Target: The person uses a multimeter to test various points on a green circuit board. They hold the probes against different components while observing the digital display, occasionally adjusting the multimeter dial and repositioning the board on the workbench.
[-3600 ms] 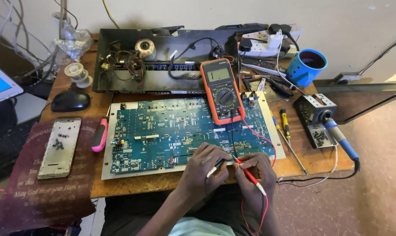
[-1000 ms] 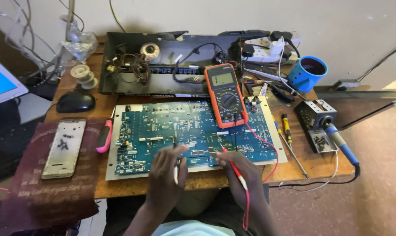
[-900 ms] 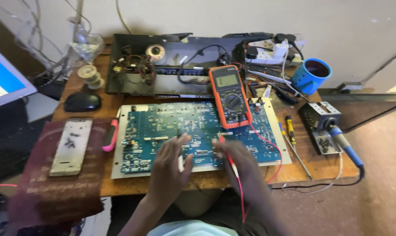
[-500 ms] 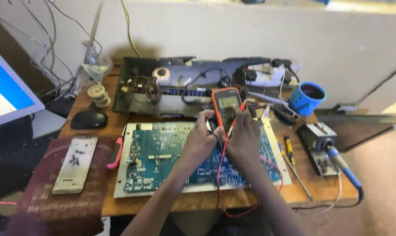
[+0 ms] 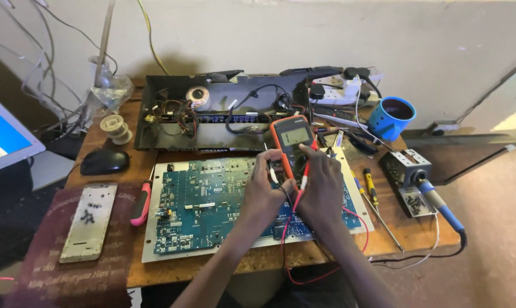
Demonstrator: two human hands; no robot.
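Observation:
An orange multimeter (image 5: 292, 136) lies at the far edge of a large blue circuit board (image 5: 201, 199) on a white sheet. Both my hands are at the meter's lower half. My left hand (image 5: 264, 188) grips a black probe, its pale tip showing by the meter's left side. My right hand (image 5: 321, 185) holds the red probe (image 5: 303, 178) between its fingers, with the index finger stretched onto the meter's face just under the display. Red and black leads (image 5: 356, 219) loop from my hands over the board's near right corner and off the table edge.
Behind the board stands an open black chassis (image 5: 212, 114) with wiring. A mouse (image 5: 104, 161), solder spool (image 5: 116, 126) and monitor (image 5: 1, 137) sit left. A metal plate (image 5: 90, 219) and pink-handled tool (image 5: 140, 203) lie near left. Blue cup (image 5: 390, 117), screwdrivers (image 5: 372, 188) and soldering iron (image 5: 437, 202) are right.
Both hands have moved from the board's near edge up to the multimeter, carrying the probes. My view has tilted up, showing more wall.

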